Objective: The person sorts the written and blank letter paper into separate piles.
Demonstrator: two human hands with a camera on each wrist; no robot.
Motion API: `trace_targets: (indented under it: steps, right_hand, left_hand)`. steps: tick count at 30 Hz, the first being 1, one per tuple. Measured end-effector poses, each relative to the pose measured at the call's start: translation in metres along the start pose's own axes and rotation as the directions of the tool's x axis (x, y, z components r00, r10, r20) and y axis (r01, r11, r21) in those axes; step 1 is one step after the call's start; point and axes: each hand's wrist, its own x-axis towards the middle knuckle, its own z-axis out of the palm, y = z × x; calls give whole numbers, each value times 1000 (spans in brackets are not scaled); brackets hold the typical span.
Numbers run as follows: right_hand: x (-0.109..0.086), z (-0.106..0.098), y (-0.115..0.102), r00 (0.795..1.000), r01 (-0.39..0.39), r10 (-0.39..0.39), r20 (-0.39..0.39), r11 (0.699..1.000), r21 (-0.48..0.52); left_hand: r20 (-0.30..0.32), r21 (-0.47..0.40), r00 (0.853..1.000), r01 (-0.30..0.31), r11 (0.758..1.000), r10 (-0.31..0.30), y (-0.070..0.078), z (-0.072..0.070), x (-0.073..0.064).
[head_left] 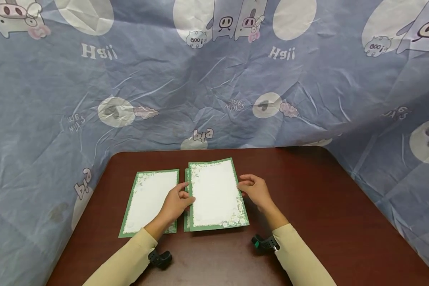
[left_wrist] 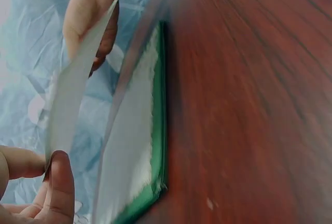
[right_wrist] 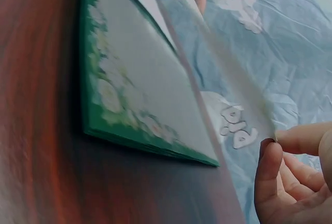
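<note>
Both hands hold up one sheet of paper, white with a green border and printed flowers. My left hand pinches its left edge between thumb and finger. Its right edge is pinched by my right hand. Both wrist views show the lifted sheet nearly edge-on, raised off the table. Below it lies a stack of matching sheets, mostly hidden in the head view except for a green strip along the left. A similar sheet lies to the left, partly covered by my left hand.
The dark red-brown wooden table extends to the right and in front of the papers. Behind it hangs a blue printed cloth, which also runs down both sides. A black band is on each wrist.
</note>
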Motion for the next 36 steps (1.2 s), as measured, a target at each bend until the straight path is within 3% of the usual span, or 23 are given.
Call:
trace_targets:
  steps: [10, 20, 28, 36]
  right_hand:
    - [-4, -34, -4, 998, 3, -7, -56, 997, -72]
    - [-14, -89, -2, 995, -22, 3, -98, 981, -194]
    - [-13, -116, 12, 993, -54, 24, -116, 962, -267]
    - [-16, -135, 35, 989, -109, 72, -131, 949, -296]
  left_hand:
    - [62, 21, 997, -36, 999, 34, 18, 31, 19]
    - [145, -17, 988, -50, 999, 52, 37, 82, 36]
    - [197, -48, 980, -7, 999, 16, 35, 111, 46]
    - [246, 11, 969, 25, 1000, -27, 28, 134, 55]
